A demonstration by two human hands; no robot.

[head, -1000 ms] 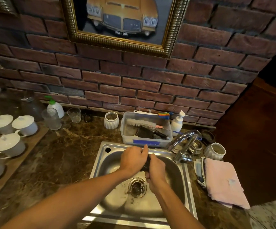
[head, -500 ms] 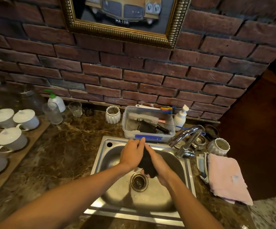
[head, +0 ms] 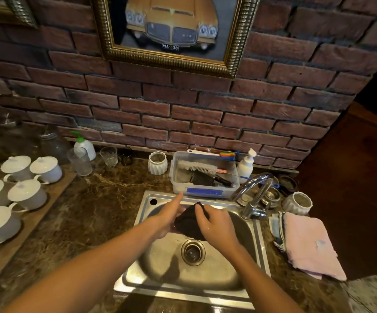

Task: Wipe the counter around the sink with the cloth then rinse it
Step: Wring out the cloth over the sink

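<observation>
A dark cloth (head: 187, 222) hangs between both of my hands over the steel sink (head: 158, 274), above its drain. My left hand (head: 168, 216) lies against the cloth's left side with the fingers stretched straight toward the back rim. My right hand (head: 216, 224) covers the cloth from the right, its fingers curled over the top edge. The chrome tap (head: 254, 195) arches at the sink's back right corner; I see no water running. Dark marble counter (head: 92, 211) surrounds the sink.
A clear tub of brushes (head: 203, 175) stands behind the sink, with a white soap bottle (head: 246, 164) beside it. A folded pink towel (head: 309, 242) lies right of the sink. White lidded cups (head: 25, 193) sit on a board at the left, glasses (head: 80, 161) behind.
The hands went from clenched together on a bunched cloth to spread apart; the cloth now shows between them, and the left fingers have straightened.
</observation>
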